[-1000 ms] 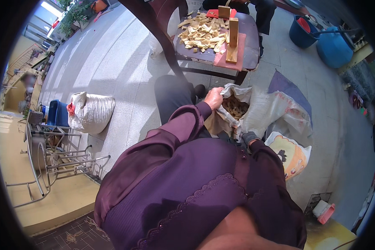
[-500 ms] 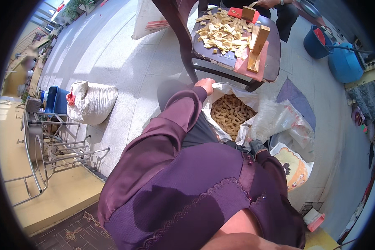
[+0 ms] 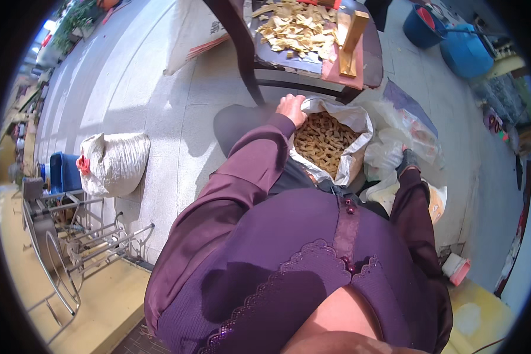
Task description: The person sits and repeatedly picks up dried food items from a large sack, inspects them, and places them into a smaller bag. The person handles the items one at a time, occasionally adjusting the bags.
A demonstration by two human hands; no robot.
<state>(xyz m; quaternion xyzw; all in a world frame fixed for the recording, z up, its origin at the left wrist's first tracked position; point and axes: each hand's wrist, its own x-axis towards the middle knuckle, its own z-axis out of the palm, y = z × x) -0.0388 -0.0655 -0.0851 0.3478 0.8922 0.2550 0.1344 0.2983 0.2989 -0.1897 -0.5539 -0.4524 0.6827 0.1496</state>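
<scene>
My left hand [image 3: 291,108] grips the near-left rim of an open white sack [image 3: 353,159] filled with small tan pieces [image 3: 324,140]. My right hand [image 3: 408,159], in a dark glove, rests low at the sack's right side against crumpled white plastic [image 3: 387,154]; its fingers are hard to make out. My purple sleeves and top fill the lower middle of the view. Just beyond the sack stands a dark table [image 3: 371,66] with a heap of pale flat pieces [image 3: 294,27] and a wooden block [image 3: 351,36] on a pink cloth.
A tied white sack [image 3: 115,163] lies on the paved ground at left, beside a blue crate [image 3: 61,172] and a metal frame rack [image 3: 71,236]. Two blue buckets [image 3: 448,36] stand at upper right. More bags [image 3: 434,202] lie at right.
The view has moved closer to the table. My left hand stays on the sack's rim, and the sack's mouth now stands wider open, showing the tan pieces.
</scene>
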